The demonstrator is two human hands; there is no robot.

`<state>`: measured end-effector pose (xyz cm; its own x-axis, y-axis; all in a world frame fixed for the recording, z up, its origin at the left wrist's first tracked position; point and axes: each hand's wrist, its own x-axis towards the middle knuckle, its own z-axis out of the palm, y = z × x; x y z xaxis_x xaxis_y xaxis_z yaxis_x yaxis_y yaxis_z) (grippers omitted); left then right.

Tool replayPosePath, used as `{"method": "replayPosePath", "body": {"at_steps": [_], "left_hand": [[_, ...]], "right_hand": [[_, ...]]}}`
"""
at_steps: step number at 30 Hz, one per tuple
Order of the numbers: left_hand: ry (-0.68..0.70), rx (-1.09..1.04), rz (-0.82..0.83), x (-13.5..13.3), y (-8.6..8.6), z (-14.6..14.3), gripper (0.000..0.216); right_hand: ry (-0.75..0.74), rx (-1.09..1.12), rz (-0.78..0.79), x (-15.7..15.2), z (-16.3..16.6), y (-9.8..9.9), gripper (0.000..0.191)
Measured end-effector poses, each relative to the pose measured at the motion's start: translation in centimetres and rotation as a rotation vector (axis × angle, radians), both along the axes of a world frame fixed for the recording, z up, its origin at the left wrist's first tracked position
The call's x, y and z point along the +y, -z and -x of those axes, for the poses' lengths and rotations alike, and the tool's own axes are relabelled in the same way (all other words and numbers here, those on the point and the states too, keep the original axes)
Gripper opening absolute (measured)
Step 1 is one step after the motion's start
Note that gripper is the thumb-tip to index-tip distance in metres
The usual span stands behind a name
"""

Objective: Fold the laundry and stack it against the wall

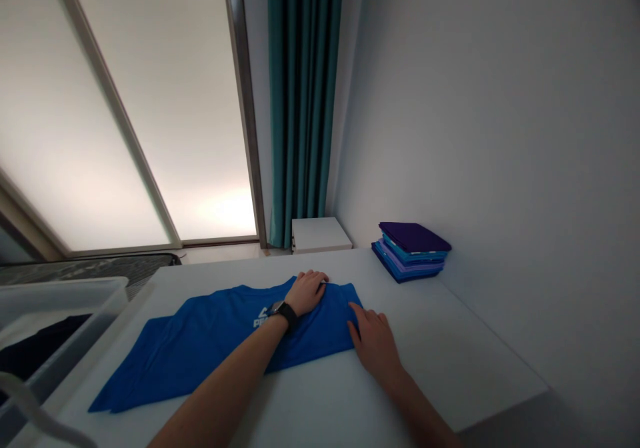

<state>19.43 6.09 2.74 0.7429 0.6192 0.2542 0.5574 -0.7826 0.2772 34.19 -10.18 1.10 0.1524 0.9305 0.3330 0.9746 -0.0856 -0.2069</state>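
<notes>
The white counter [450, 341] is being covered at lower centre by a blue T-shirt [200, 348], probably soft, light and limp, best taken at its folded edge. It is being pressed down by the left hand [307, 293] and right hand [374, 341], both open and flat.

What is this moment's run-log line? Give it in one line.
left hand flat on blue shirt | right hand on shirt's right edge | shirt on white table | folded stack far right
</notes>
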Motion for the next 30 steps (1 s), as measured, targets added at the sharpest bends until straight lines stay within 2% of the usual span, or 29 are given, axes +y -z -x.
{"method": "replayPosePath", "body": {"at_steps": [7,16,21,26,28,30], "left_hand": [[0.043,0.062,-0.019,0.2,-1.2,-0.3,0.027],[0.195,0.144,0.013,0.8,-2.0,-3.9,0.024],[0.199,0.11,0.001,0.4,-2.7,-3.6,0.028],[0.131,0.077,-0.025,-0.4,-1.7,-3.0,0.027],[0.103,0.067,-0.023,-0.4,-1.0,-3.0,0.026],[0.074,0.051,-0.02,-0.3,-0.5,-2.9,0.026]], "right_hand": [[0.007,0.017,-0.024,0.0,-0.2,0.9,0.033],[0.032,0.052,-0.05,0.0,-0.2,1.0,0.035],[0.029,0.036,-0.058,-0.2,-0.1,0.8,0.035],[0.032,-0.012,-0.065,-0.7,0.5,-0.2,0.032],[-0.039,-0.035,-0.091,-1.0,0.9,-0.6,0.034],[-0.176,-0.052,-0.097,-1.2,1.2,-0.8,0.038]]}}
